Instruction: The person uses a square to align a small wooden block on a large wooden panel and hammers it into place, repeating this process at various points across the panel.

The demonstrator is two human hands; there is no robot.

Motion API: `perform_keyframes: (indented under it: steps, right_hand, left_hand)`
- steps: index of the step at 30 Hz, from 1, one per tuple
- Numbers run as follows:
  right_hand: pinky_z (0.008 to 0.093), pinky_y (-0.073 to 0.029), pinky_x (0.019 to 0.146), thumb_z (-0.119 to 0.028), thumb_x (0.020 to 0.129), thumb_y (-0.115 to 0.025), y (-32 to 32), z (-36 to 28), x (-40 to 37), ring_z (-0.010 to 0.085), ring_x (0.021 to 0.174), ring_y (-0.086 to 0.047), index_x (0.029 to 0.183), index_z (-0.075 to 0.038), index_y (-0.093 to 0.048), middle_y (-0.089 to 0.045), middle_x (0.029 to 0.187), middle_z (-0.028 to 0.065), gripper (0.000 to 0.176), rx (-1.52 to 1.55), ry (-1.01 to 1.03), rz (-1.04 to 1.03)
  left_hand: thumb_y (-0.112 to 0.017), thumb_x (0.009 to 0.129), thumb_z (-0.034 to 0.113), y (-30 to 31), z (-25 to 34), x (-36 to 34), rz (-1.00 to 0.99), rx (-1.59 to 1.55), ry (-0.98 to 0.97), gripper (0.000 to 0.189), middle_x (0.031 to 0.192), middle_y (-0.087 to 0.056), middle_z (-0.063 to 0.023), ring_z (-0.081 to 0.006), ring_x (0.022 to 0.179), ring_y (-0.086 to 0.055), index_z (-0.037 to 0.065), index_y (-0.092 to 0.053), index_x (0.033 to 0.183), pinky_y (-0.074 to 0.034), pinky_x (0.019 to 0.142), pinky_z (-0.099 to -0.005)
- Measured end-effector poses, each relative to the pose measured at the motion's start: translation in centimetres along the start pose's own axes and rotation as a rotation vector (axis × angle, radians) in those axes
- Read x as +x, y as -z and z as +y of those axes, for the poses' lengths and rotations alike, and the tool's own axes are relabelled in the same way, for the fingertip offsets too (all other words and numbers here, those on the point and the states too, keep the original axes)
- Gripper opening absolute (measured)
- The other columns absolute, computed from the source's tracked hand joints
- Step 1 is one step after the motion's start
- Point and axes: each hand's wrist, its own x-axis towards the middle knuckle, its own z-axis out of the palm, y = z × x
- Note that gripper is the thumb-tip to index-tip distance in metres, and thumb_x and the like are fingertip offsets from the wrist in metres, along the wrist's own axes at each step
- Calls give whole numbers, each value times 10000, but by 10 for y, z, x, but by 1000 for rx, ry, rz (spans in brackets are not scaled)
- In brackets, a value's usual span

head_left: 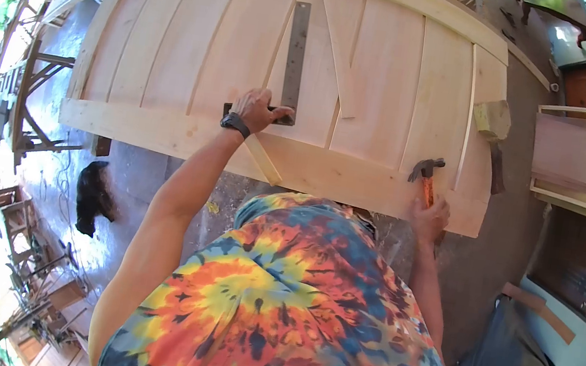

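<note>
A metal try square lies on the pale wooden panel, its blade pointing away from me. My left hand, with a dark watch at the wrist, is closed on the square's handle near the panel's front rail. A thin wood strip sticks out from beneath that hand over the front edge. Near the front right of the panel, my right hand grips the orange handle of a hammer, whose dark head rests over the rail. Another long strip lies slanted across the slats.
A wooden block sits at the panel's right end. Wooden stands and a black item are on the left. At the right are another panel and a dark cloth-like sheet.
</note>
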Motion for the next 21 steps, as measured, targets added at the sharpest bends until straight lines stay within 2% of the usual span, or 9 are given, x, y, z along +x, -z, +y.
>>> perform_keyframes:
  steps: [1, 3, 5, 7, 10, 14, 16, 19, 21]
  right_hand:
    - [499, -500, 857, -333, 811, -752, -4, -12, -2, 438, 978, -620, 1195, -42, -575, -631, 1076, 236, 514, -165, 131, 145]
    - [504, -480, 887, -288, 783, -751, -17, -41, 2, 392, 1017, -584, 1187, -51, -587, -575, 1118, 215, 496, 41, 277, 37]
    - [527, -466, 930, -232, 772, -737, 1, -115, -7, 381, 1081, -571, 1187, -54, -592, -556, 1214, 218, 474, 102, 70, -272]
    - [522, -436, 981, -268, 792, -713, 3, -150, -18, 388, 1199, -518, 1238, -49, -582, -553, 1269, 226, 514, 121, 269, 14]
    - [514, -422, 1027, -291, 794, -721, 24, -226, -50, 385, 1231, -505, 1259, -30, -576, -537, 1322, 228, 553, -158, 221, -1]
    - [501, -425, 1030, -311, 787, -726, -24, -252, -73, 390, 1231, -507, 1276, -23, -572, -535, 1325, 236, 588, 4, 373, 26]
    - [486, -431, 1024, -301, 790, -710, -38, -262, -87, 390, 1221, -518, 1287, -19, -566, -533, 1333, 240, 589, 309, 493, -249]
    - [490, -445, 1013, -231, 786, -694, -11, -290, -100, 393, 1168, -555, 1254, 10, -571, -579, 1241, 230, 541, 437, 660, -496]
    - [494, -470, 977, -228, 793, -689, -15, -310, -103, 382, 1131, -575, 1235, 4, -575, -589, 1188, 215, 512, 433, 689, -501]
  left_hand:
    - [-672, 800, 736, 8, -2, 3, -91, 21, 57, 703, 812, -663, -167, -373, 847, -662, 38, -592, 781, -504, 699, -497]
    - [-674, 799, 736, 10, -6, 5, -98, -8, 59, 704, 813, -663, -167, -369, 847, -662, 38, -591, 780, -500, 693, -499]
    - [-676, 798, 736, 13, -6, 6, -104, -32, 62, 704, 814, -662, -167, -365, 846, -662, 38, -590, 779, -495, 688, -500]
    - [-667, 805, 737, 16, -5, 7, -132, -25, 88, 707, 828, -668, -171, -371, 855, -660, 35, -589, 780, -499, 695, -501]
    - [-654, 814, 741, 15, -10, 9, -137, -3, 74, 713, 850, -676, -179, -379, 868, -660, 30, -597, 791, -503, 700, -503]
    - [-642, 824, 739, 9, -16, 17, -160, -12, 16, 712, 875, -683, -188, -391, 884, -660, 28, -613, 821, -510, 713, -508]
    - [-638, 824, 740, 11, -17, 11, -191, -19, -1, 714, 889, -683, -198, -400, 897, -658, 27, -623, 851, -515, 726, -520]
    - [-632, 831, 736, -2, -20, 9, -166, 20, -45, 709, 906, -686, -201, -405, 912, -658, 27, -623, 860, -521, 732, -523]
    - [-643, 822, 737, -4, -19, 12, -154, 11, -17, 707, 878, -675, -197, -399, 889, -650, 31, -611, 831, -512, 730, -517]
